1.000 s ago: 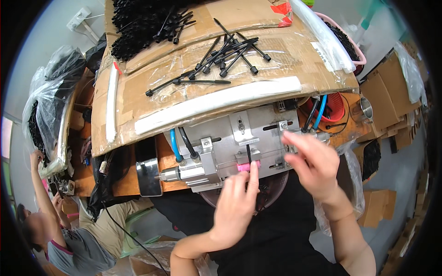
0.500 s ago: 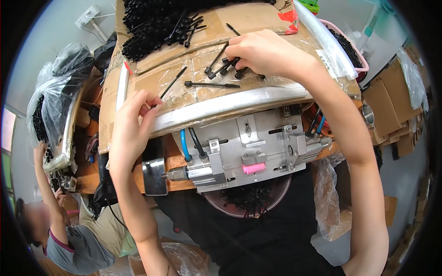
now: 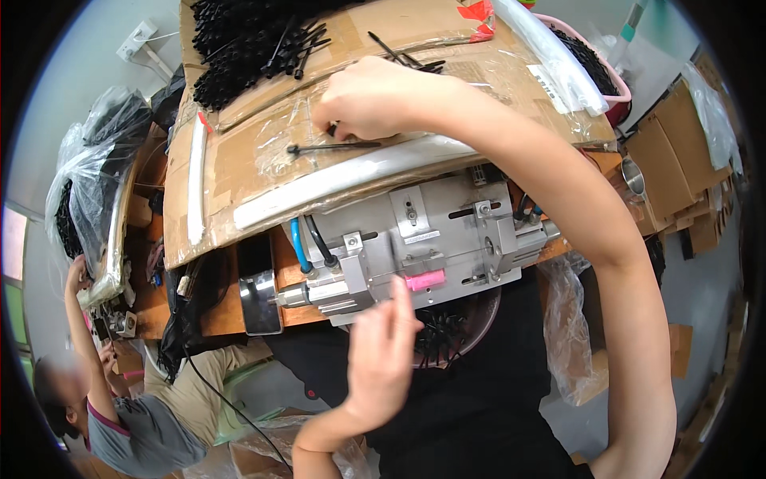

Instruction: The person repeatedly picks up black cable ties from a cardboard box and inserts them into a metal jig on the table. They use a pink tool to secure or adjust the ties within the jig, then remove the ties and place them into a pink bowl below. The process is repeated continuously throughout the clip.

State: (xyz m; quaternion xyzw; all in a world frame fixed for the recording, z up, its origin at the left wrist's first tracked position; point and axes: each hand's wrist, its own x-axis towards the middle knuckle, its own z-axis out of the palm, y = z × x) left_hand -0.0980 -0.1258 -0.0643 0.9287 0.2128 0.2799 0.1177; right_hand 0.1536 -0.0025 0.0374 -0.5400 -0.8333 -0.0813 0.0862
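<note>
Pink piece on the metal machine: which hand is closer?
Left. The left hand is just below and left of the pink piece in the picture; the right hand is farther away, over the cardboard.

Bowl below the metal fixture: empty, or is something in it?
Not empty: black pieces show inside the bowl. How full, I cannot tell; the left hand covers its left part.

Black clothing (image 3: 487,391) is worn.
The left hand (image 3: 378,351), the right hand (image 3: 363,100) and both forearms (image 3: 519,132) are seen to be bare.
</note>
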